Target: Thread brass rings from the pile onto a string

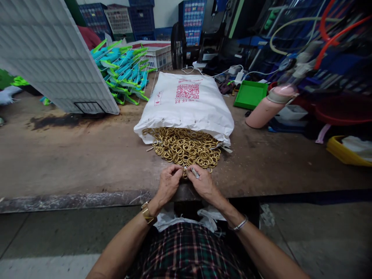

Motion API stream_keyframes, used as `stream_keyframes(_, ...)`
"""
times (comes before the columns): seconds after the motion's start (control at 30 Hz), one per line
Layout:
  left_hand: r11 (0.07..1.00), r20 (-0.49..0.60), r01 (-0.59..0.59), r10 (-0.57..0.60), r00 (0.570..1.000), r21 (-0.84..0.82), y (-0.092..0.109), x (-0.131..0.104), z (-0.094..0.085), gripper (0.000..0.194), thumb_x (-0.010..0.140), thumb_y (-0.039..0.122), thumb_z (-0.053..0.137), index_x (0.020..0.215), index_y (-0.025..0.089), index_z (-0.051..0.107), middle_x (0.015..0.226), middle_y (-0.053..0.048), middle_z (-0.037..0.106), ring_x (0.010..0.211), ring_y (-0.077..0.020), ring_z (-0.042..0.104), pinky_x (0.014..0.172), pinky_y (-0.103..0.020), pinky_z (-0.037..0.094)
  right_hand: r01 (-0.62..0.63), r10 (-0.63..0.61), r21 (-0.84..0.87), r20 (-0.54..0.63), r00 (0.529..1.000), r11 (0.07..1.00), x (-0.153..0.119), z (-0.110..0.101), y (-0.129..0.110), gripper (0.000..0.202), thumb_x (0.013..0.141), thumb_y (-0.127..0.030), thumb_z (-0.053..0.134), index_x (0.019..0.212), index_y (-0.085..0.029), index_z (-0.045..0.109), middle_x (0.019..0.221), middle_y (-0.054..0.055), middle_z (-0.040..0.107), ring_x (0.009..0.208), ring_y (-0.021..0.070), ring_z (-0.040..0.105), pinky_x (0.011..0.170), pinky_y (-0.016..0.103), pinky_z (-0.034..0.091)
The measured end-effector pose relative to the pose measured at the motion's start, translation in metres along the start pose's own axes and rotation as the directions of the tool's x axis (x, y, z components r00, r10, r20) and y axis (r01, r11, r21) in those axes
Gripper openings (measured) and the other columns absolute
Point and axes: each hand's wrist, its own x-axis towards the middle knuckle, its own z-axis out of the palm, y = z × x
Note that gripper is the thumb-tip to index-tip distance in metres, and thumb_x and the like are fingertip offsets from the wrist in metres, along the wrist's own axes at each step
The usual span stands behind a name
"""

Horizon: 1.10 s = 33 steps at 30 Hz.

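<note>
My left hand [169, 181] and my right hand [202, 183] meet at the table's front edge, fingertips almost touching. Between them is a small brass-coloured ring [185, 175], pinched by the left fingers. In the closed right hand sits a short silver tool [195, 173], perhaps a small blade; its kind is unclear because the fingers cover most of it. Just beyond my fingertips, a heap of brass-coloured rings [186, 149] spills from the mouth of a white woven sack [171, 108] with red print, which lies on its side.
A pale ribbed panel [66, 50] stands at left, with turquoise and green plastic pieces [124, 71] piled behind it. On the right of the brown table [87, 162] are a green tray [251, 94], a pink bottle [266, 106] and a yellow basin [343, 153]. A fan [178, 44] stands behind.
</note>
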Motion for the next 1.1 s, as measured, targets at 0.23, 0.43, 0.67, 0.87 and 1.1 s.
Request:
stream_keyframes(0.23, 0.939, 0.055, 0.271, -0.266, 0.962, -0.210, 0.002, 0.006, -0.009, 0.016, 0.068, 0.031, 0.058, 0.072, 0.016, 0.053, 0.046, 0.008, 0.039, 0.035, -0.0033, 0.026, 0.036, -0.018, 0.016, 0.051, -0.047, 0.026, -0.112, 0.993, 0.998, -0.004, -0.002, -0.005, 0.020, 0.078, -0.030, 0.046, 0.091, -0.019, 0.057, 0.084, 0.003, 0.063, 0.077, 0.0146, 0.057, 0.070, 0.024, 0.043)
stream_keyframes(0.43, 0.902, 0.122, 0.321, -0.298, 0.947, -0.289, 0.002, 0.005, -0.008, 0.020, 0.066, 0.027, 0.060, 0.080, 0.019, 0.049, 0.046, 0.010, 0.041, 0.033, -0.0027, 0.029, 0.033, -0.015, 0.016, 0.174, -0.174, 0.002, -0.043, 0.984, 0.985, -0.003, 0.000, -0.009, 0.025, 0.081, -0.027, 0.045, 0.101, -0.019, 0.057, 0.093, 0.005, 0.064, 0.082, 0.0149, 0.059, 0.074, 0.025, 0.043)
stream_keyframes(0.67, 0.875, 0.245, 0.351, -0.279, 0.929, -0.334, -0.001, 0.004, -0.009, 0.025, 0.071, 0.039, 0.058, 0.078, 0.017, 0.050, 0.056, 0.006, 0.048, 0.035, -0.0016, 0.032, 0.032, -0.013, 0.017, 0.225, -0.221, -0.105, 0.043, 0.974, 0.969, -0.005, 0.004, -0.003, 0.019, 0.082, -0.025, 0.045, 0.095, -0.019, 0.058, 0.083, 0.004, 0.064, 0.072, 0.0145, 0.057, 0.068, 0.024, 0.042)
stream_keyframes(0.87, 0.901, 0.299, 0.280, -0.182, 0.937, -0.332, 0.000, -0.002, -0.010, 0.031, 0.069, 0.033, 0.065, 0.091, 0.017, 0.051, 0.052, 0.009, 0.040, 0.036, -0.0013, 0.028, 0.034, -0.014, 0.019, 0.138, -0.138, -0.120, 0.006, 0.990, 0.983, -0.002, 0.002, -0.005, 0.022, 0.085, -0.034, 0.041, 0.084, -0.018, 0.057, 0.070, 0.002, 0.060, 0.063, 0.0136, 0.054, 0.061, 0.023, 0.040)
stream_keyframes(1.1, 0.844, 0.310, 0.349, -0.232, 0.922, -0.407, 0.000, -0.002, -0.013, 0.030, 0.068, 0.029, 0.065, 0.091, 0.015, 0.051, 0.052, 0.010, 0.036, 0.038, -0.0014, 0.025, 0.035, -0.014, 0.016, 0.182, -0.176, -0.107, 0.064, 0.982, 0.977, -0.001, 0.004, -0.002, 0.017, 0.083, -0.025, 0.042, 0.092, -0.019, 0.056, 0.083, 0.003, 0.062, 0.074, 0.0139, 0.056, 0.069, 0.023, 0.040)
